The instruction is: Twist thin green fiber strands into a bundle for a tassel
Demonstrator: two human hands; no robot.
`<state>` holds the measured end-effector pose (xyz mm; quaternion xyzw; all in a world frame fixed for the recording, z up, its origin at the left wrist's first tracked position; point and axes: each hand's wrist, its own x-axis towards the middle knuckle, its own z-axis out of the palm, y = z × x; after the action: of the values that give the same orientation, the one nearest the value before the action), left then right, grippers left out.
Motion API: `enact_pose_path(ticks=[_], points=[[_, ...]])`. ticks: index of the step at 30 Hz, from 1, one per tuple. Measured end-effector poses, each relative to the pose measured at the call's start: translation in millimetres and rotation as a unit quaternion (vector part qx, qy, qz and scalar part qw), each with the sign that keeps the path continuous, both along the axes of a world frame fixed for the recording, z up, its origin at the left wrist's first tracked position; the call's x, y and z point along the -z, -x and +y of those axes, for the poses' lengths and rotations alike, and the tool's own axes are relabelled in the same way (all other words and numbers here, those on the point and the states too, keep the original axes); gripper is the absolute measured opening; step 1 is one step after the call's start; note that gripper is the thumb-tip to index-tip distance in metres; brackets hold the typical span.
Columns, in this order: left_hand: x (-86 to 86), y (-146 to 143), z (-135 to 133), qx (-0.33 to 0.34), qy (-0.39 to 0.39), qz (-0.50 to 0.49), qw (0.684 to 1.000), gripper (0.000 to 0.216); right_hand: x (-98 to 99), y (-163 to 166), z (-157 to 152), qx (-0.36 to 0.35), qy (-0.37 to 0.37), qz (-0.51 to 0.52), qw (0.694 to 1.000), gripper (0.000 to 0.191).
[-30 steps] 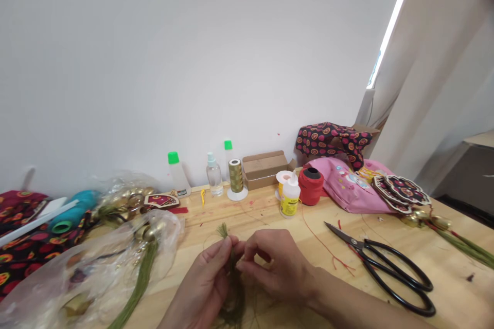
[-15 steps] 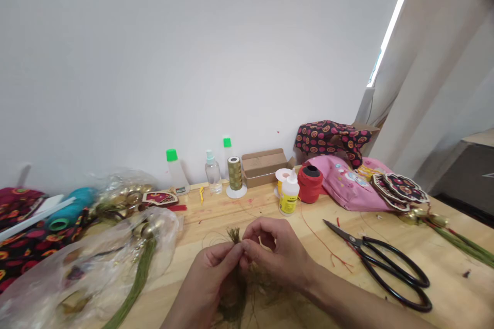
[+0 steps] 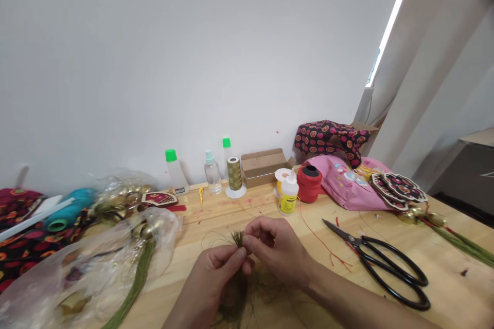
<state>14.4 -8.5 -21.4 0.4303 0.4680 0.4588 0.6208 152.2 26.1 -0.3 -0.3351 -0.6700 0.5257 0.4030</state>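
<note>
My left hand pinches a bundle of olive-green thread just below its short, brushy top end. The rest of the bundle hangs below my fingers, partly hidden by the hand. With thumb and fingertips pressed together, my right hand meets the bundle from the right, close beside the left thumb. What the right fingertips grip is too small to make out; some fine loose threads loop around both hands.
Black-handled scissors lie at right. Behind my hands stand a glue bottle, a red thread cone, a green thread spool and a cardboard box. A plastic bag with bells and a green tassel is at left.
My right fingertips have shifted slightly up against the brushy end, which now leans and fans a little more. My left hand keeps its pinch.
</note>
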Motion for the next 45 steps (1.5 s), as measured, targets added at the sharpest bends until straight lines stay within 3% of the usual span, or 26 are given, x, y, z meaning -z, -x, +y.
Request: enact_pose_path(ticks=[5,16,22,27,39,42,45], points=[[-3.2,-1.4,-0.2,0.0,0.007,-0.005,1.0,0.029,-3.3,-1.6,3.4,0.034,-0.018,-0.003,0.999,0.007],[-1.5,-0.7,-0.7,0.005,0.008,-0.025,1.0,0.028,2.4,-5.3,3.5,0.035,-0.059,-0.065,0.996,0.007],[1.0,0.4,0.3,0.007,-0.002,-0.032,0.999,0.027,-3.8,-2.8,0.9,-0.009,-0.016,-0.021,1.0,0.008],[-0.2,-0.7,0.9,0.0,0.018,-0.034,0.999,0.026,-6.8,-2.5,-0.3,-0.016,-0.03,-0.018,0.999,0.008],[-4.5,-4.1,-3.4,-0.011,0.023,-0.01,1.0,0.03,-0.7,-6.1,5.1,0.015,-0.054,-0.053,0.997,0.011],[-5.7,-2.9,-2.4,-0.028,0.016,0.014,0.999,0.028,-2.8,-7.6,6.6,0.05,-0.052,-0.036,0.997,0.012],[-13.3,-1.9,-1.1,-0.087,-0.048,0.076,0.992,0.019,-4.6,-8.0,5.9,0.087,-0.088,-0.028,0.992,0.016]])
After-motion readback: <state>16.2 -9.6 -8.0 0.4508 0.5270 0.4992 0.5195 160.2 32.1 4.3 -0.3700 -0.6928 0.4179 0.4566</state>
